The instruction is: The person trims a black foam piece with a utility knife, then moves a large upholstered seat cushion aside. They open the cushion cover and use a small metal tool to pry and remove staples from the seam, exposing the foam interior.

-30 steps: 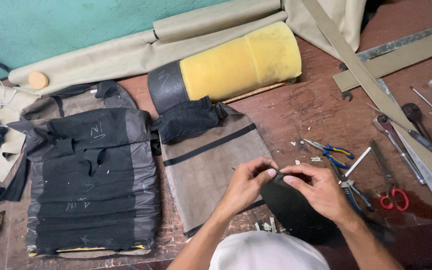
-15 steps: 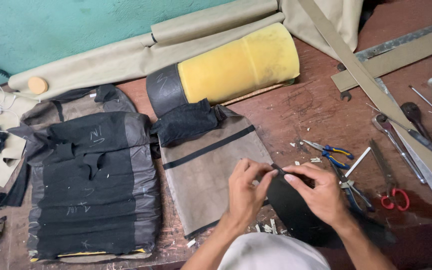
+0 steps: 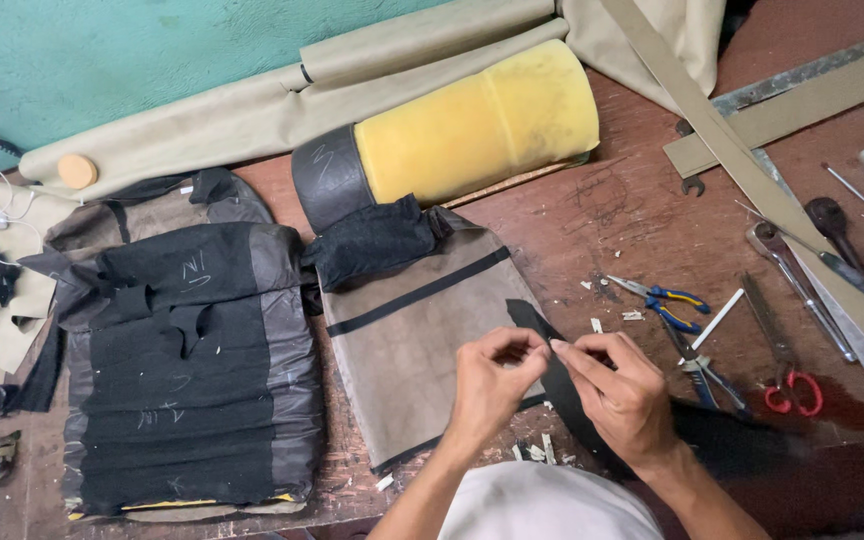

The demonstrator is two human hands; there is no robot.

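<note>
Looking down at a reddish-brown wooden workbench (image 3: 642, 215) that's pretty cluttered. Biggest thing on it is the rolled beige fabric (image 3: 252, 110) running along the back against the teal wall, and right in front of that a fat yellow foam roll (image 3: 482, 125) with a dark grey end cap. On the left lies a black and grey seat cover (image 3: 187, 370) with chalk marks on it, and just beside it, in the middle, a tan cover piece (image 3: 407, 330) with a black stripe across and a wad of black cloth sitting on its top edge.

Both hands are down at the near edge, meeting over the lower right corner of that tan piece. The left hand (image 3: 487, 385) is curled mostly closed, thumb and fingertips pinching something small, and the right hand (image 3: 627, 395) is doing the same pinch from the other side, fingertips nearly touching the left's. What they're pinching looks like the edge of a black strip (image 3: 567, 400) that runs diagonally under the right hand, but honestly it's too small to be sure.

Off to the right: a long beige strap (image 3: 752, 180), blue-handled pliers (image 3: 667, 300), red-handled scissors (image 3: 787, 385), and little white scraps (image 3: 537, 450) near the hands.
</note>
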